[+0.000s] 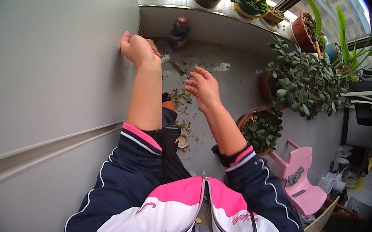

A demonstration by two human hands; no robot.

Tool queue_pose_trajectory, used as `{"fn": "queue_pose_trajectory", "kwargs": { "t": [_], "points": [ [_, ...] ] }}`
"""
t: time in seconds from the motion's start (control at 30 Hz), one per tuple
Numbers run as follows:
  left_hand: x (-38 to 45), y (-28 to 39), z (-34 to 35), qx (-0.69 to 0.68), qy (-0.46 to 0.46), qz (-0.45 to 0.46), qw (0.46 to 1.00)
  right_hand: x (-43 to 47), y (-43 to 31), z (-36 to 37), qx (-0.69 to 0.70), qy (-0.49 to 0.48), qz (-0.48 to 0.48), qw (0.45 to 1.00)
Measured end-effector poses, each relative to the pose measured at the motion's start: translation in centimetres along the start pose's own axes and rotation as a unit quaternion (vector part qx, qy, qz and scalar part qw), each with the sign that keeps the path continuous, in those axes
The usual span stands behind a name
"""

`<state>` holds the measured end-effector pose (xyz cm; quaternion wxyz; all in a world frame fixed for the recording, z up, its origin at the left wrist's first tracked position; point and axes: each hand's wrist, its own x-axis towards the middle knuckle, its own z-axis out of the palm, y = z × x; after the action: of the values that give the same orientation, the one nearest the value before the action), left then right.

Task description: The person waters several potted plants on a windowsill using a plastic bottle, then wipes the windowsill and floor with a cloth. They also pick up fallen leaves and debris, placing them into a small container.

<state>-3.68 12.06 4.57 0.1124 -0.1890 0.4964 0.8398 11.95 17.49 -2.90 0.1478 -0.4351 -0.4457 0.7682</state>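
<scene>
My left hand is raised beside the tall pale panel, its fingers curled and mostly turned away from view. A brown piece shows along the hand's far side; whether the hand grips it is hidden. Over the littered floor, my right hand hangs with its fingers spread and nothing in them. Beneath the hands lie leaf scraps and crumbs, with a small round dish closer to my body. A bottle with a red cap stands by the low wall under the sill.
Potted plants line the window sill, including a tilted brown pot. On the right, a leafy jade plant and a smaller potted one stand near a pink child's chair. A white scrap lies on the floor.
</scene>
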Motion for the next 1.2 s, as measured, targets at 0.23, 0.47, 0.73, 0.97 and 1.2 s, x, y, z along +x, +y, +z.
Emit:
{"fn": "queue_pose_trajectory", "kwargs": {
  "t": [0.23,0.47,0.73,0.97,1.2],
  "points": [
    [0.6,-0.7,0.5,-0.073,-0.011,-0.092,0.993,17.0,4.8,-1.7,-0.388,0.082,-0.143,0.907],
    [2.3,-2.8,0.3,-0.032,-0.021,-0.088,0.995,21.9,0.6,2.5,-0.516,0.105,-0.306,0.793],
    [2.3,-2.8,0.6,-0.002,-0.049,-0.118,0.992,26.6,-1.8,3.6,-0.629,0.065,-0.405,0.661],
    [2.3,-3.1,0.7,0.008,-0.067,-0.129,0.989,28.5,-2.2,4.0,-0.66,0.066,-0.36,0.656],
    [2.0,-3.6,1.1,-0.001,-0.076,-0.125,0.989,28.5,-1.8,2.9,-0.638,0.065,-0.34,0.688]
  ]
}}
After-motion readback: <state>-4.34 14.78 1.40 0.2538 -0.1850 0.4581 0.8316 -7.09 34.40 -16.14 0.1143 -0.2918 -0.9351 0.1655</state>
